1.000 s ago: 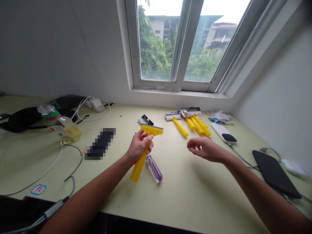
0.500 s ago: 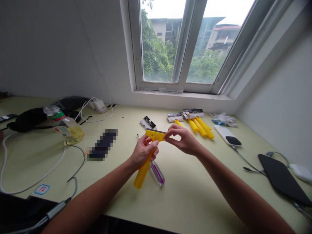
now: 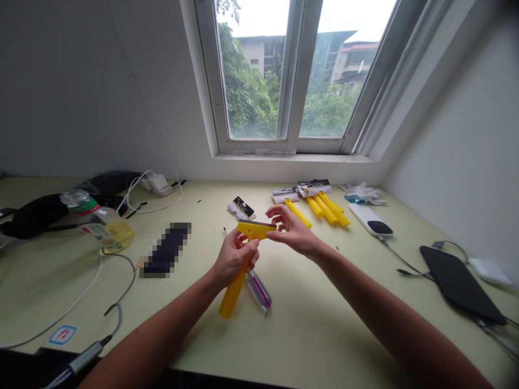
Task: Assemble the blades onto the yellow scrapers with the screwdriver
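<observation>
My left hand (image 3: pixel 236 255) is wrapped round the neck of a yellow scraper (image 3: pixel 234 294), its handle slanting down toward me. A dark strip runs along the top of the scraper's wide head. At the head's right end is my right hand (image 3: pixel 291 229), thumb close to or touching the corner and fingers curved apart above it. Beneath the scraper, a screwdriver (image 3: pixel 259 292) with a clear and purple handle lies on the table; its shaft is partly hidden by my left hand. Behind the head lies a torn black-and-white card (image 3: pixel 241 207).
Several yellow scrapers (image 3: pixel 324 208) with card sleeves lie by the window wall. White gloves (image 3: pixel 367 193), a white power bank (image 3: pixel 371 220) and a black phone-like slab (image 3: pixel 462 283) with cables are to the right. A bottle (image 3: pixel 103 221) and cables lie left, beside a pixelated dark object (image 3: pixel 167 251).
My right hand's fingers have spread from a pinch at the scraper head's right end. The whole view has shifted slightly; my left hand keeps its hold.
</observation>
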Available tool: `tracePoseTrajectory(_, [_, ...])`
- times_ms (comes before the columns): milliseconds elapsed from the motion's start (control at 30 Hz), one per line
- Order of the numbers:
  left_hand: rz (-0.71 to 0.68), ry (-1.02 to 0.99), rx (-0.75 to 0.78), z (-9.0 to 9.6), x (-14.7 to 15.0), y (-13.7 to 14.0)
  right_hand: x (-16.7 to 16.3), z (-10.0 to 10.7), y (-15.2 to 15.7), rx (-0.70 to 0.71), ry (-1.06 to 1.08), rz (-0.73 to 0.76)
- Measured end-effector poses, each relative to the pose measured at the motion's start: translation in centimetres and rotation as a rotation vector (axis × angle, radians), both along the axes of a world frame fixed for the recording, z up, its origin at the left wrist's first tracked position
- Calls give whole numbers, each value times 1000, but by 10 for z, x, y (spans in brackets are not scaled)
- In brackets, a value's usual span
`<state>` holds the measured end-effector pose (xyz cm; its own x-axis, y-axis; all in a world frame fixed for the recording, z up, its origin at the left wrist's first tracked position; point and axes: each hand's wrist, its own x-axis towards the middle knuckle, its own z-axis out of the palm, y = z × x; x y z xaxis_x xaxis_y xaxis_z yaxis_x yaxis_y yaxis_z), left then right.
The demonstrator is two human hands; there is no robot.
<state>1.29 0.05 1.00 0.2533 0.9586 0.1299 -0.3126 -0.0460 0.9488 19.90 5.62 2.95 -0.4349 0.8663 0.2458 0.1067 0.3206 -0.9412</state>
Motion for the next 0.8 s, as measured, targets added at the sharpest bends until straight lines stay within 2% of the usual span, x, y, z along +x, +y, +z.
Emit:
tracePoseTrajectory(167, [32,-2,-30,3,1,-1,-5,-13,-2,-356,347,179])
tracePoseTrajectory(233, [47,-7,-43,2,2,0,-7,-16,-3,-410,410,200])
tracePoseTrajectory(333, [56,-23,-75,-3,1,3,-9,-21,-1,-397,406,183])
tracePoseTrajectory(433, [119,-83,-107,-9,-3,11,-7,-24,1,-286,174,9])
tracePoseTrajectory(500, [192,-141,-126,-12,-8,18,-6,-25,-3,-184,-80,-99])
tracePoseTrajectory(533, [230,-167,-131,-12,-11,22,-7,-25,-7,-139,-243,-93])
tracePoseTrajectory(667, [349,-221,-117,-10,-23,33,-17,-19,-39,72,-874,137])
tracePoseTrajectory(800, [413,-237,-105,-6,-30,38,-27,-12,-62,208,-1112,196])
